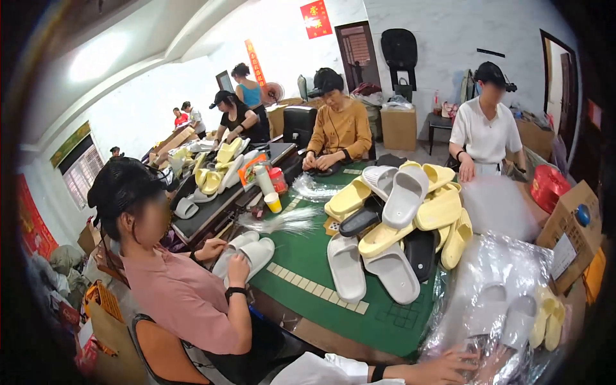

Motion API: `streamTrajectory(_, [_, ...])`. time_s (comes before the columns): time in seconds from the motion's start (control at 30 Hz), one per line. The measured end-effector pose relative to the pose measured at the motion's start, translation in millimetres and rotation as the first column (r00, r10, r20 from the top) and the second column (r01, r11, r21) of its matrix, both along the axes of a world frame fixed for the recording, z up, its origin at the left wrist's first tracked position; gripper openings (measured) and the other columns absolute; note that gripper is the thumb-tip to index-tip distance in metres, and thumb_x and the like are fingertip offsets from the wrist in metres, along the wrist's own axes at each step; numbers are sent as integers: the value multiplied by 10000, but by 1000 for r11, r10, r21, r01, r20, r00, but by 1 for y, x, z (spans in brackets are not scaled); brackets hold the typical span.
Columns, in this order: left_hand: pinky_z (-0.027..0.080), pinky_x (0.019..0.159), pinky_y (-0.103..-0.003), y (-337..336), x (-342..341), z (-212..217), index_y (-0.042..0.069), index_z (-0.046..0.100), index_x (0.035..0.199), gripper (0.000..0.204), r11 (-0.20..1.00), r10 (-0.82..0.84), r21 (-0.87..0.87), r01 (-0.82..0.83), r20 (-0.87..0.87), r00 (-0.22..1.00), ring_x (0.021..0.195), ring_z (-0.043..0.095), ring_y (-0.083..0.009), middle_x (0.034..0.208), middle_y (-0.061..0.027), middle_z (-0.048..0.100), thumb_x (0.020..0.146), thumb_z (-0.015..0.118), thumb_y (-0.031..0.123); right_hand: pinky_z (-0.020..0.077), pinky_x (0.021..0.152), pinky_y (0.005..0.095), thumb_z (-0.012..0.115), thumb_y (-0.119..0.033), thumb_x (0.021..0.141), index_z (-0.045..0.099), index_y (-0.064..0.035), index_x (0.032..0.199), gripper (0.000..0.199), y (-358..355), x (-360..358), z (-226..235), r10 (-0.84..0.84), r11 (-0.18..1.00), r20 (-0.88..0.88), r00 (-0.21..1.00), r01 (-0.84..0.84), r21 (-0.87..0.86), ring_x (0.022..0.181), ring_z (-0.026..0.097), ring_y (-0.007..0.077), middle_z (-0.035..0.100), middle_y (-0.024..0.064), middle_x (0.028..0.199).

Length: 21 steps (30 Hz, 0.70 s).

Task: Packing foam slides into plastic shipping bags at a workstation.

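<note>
My left hand (446, 368), with a black band at the wrist, comes in at the lower right. Its fingers stretch forward over clear plastic bags (449, 321) and touch the film. Beside it, a skin-toned patch (495, 363) shows through the shiny plastic; this seems to be part of my right hand, its fingers blurred by the film. Just beyond lie a pair of grey slippers (518, 323) and a pair of pale yellow slippers (554, 326), on or under the plastic; which, I cannot tell.
A heap of grey, yellow and black slippers (405, 199) covers the green table (301, 256). At left a person in pink (179, 289) holds light grey slippers (260, 253). Across sit a person in mustard (340, 131) and, standing, one in white (486, 128). A cardboard box (571, 224) stands right.
</note>
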<state>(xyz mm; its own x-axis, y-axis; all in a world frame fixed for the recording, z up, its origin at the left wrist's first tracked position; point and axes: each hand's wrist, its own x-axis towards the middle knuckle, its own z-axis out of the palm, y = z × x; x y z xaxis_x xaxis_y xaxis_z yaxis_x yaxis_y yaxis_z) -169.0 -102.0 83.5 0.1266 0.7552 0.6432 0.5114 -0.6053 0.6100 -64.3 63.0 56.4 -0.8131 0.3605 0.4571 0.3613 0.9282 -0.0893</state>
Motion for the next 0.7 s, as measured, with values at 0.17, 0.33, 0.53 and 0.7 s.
streamTrajectory(0.17, [258, 1020, -481, -14, -10, 36, 128, 608, 1184, 298, 965, 261, 48, -258, -68, 963, 1219, 417, -266, 1437, -109, 321, 894, 562, 173, 519, 713, 381, 578, -272, 896, 49, -156, 1470, 789, 2, 13, 0, -184, 976, -22, 983, 185, 117, 840, 594, 281, 603, 127, 1006])
streamTrajectory(0.33, [143, 1083, -547, -16, -33, -29, 270, 334, 1414, 601, 824, 394, -364, -435, -183, 901, 1362, 101, -450, 1502, -190, 114, 865, 566, 192, 263, 966, 609, 581, -341, 827, 431, -44, 1303, 580, -11, -3, -56, 26, 988, 119, 993, -7, -154, 1076, 483, 423, 543, 231, 1148])
streamTrajectory(0.53, [246, 1071, -475, -11, -36, -31, 216, 371, 1396, 589, 842, 381, -354, -407, -143, 913, 1324, 198, -463, 1480, -216, 159, 852, 588, 164, 267, 966, 606, 571, -353, 833, 431, -45, 1304, 579, -21, 50, -110, -232, 923, 169, 958, 271, -272, 1080, 480, 419, 541, 229, 1148])
streamTrajectory(0.7, [179, 1082, -517, -6, -34, -32, 110, 479, 1305, 509, 824, 438, -358, -439, -88, 895, 1317, 247, -422, 1449, -203, 262, 817, 620, 138, 271, 966, 603, 560, -365, 839, 431, -46, 1305, 579, -41, 29, -96, -251, 883, 237, 938, 323, -341, 1085, 477, 414, 539, 227, 1148])
